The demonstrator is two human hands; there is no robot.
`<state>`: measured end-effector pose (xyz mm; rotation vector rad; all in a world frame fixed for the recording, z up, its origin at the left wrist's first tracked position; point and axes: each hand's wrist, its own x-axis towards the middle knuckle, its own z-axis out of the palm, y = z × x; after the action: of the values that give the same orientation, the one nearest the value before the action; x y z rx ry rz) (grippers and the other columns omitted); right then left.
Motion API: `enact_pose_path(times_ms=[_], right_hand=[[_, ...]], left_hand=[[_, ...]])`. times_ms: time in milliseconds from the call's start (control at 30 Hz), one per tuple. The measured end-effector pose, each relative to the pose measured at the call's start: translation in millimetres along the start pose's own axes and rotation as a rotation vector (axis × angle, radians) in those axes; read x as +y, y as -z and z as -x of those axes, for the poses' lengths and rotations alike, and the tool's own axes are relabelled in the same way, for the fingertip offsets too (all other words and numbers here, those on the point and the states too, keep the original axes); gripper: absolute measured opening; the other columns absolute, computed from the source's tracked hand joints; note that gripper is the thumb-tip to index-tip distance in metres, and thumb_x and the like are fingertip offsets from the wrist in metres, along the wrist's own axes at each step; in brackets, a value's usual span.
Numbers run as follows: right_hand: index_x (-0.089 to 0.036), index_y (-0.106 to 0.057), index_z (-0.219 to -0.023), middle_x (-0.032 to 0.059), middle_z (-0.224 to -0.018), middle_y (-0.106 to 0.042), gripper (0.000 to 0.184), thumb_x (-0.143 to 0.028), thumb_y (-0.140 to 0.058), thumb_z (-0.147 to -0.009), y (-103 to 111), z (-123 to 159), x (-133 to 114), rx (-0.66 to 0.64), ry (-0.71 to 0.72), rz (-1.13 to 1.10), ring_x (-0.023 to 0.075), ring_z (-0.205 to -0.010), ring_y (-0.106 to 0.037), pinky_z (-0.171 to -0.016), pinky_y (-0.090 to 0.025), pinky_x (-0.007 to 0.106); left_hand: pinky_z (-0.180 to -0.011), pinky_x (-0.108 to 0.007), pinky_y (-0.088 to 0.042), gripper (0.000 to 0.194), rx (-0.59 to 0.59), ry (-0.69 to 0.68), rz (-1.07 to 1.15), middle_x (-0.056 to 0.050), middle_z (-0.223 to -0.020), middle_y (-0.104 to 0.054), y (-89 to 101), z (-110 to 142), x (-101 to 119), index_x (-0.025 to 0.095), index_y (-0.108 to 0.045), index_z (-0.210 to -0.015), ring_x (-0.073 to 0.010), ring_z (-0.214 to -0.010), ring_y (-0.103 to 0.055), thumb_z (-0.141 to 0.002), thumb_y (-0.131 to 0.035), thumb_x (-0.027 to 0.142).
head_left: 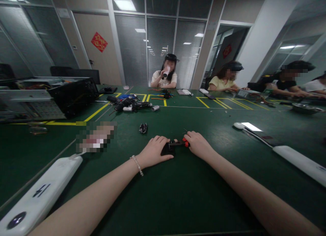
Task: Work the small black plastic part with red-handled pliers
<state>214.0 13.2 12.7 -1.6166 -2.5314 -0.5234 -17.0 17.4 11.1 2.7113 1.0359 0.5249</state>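
Head view: green table (178, 202), glass-walled office.

A wide green desk (178, 195) fills the room, marked with yellow tape lines (96, 112). Beyond the desk's far edge runs a glass wall (163, 49) with grey blinds. Left of the glass wall stands a beige door (98, 49) bearing a red diamond sign (99, 41). Right of the glass wall, a doorway (226, 56) opens beside a white pillar (262, 36). Ceiling panels (124, 3) above the glass wall give cool light. Black chairs (76, 73) sit below the door.
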Motion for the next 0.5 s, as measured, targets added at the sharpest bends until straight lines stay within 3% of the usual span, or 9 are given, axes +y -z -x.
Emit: enact_pose_path(times_ms=[500], right_hand=[[-0.012, -0.057, -0.095, 0.01, -0.094, -0.056, 0.031, -0.006, -0.049, -0.066, -0.5, 0.2, 0.7, 0.002, 0.02, -0.011, 0.0202, -0.085, -0.05, -0.073, -0.038, 0.03]], left_hand=[[-0.087, -0.039, -0.036, 0.059, -0.022, 0.014, 0.012, -0.006, -0.116, -0.048, 1.5, 0.0, 0.2, 0.021, -0.041, -0.117, -0.0246, -0.105, -0.043, -0.074, -0.047, 0.06]])
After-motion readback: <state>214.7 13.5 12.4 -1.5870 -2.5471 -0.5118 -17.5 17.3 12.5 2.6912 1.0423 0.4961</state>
